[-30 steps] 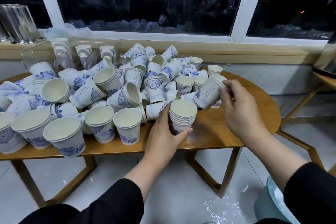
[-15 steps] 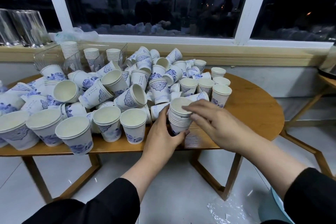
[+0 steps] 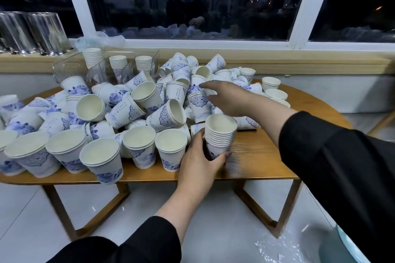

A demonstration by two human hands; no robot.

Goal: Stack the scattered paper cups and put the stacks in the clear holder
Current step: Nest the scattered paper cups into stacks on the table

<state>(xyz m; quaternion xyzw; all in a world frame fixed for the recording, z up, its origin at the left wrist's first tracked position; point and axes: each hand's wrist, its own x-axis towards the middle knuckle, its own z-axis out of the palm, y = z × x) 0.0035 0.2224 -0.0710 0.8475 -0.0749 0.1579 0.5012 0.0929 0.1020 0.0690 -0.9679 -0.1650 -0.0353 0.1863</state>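
From the head camera, the left hand (image 3: pixel 198 157) is wrapped around the lower part of a stack of nested cups (image 3: pixel 220 134) that stands upright near the front edge of the counter (image 3: pixel 263 156), mouth up, long axis vertical. Thumb and fingers curl round its base, so it is held steady.

The right hand (image 3: pixel 229 100) is stretched out past the stack, into the heap of scattered cups (image 3: pixel 128 111) behind it. Its fingers are extended and loosely spread, holding nothing. The index fingertip sits just at the rim of an upright patterned cup (image 3: pixel 199 104), which stands mouth up directly behind the held stack; whether the fingers actually touch it I cannot tell.

That is the relation that matters: the next cup lies straight ahead of the stack and a little to its left, on the far side, with the right hand clearly the nearer one. Its axis is vertical, matching the stack's, so I would judge it needs only lifting and bringing back toward the person to drop in, no turning. Many neighbours lie on their sides, mouths pointing various ways, and would need righting first.

The clear holder (image 3: pixel 70 66) sits at the far left of the counter against the sill, with three short stacks showing in it, well apart from both hands.
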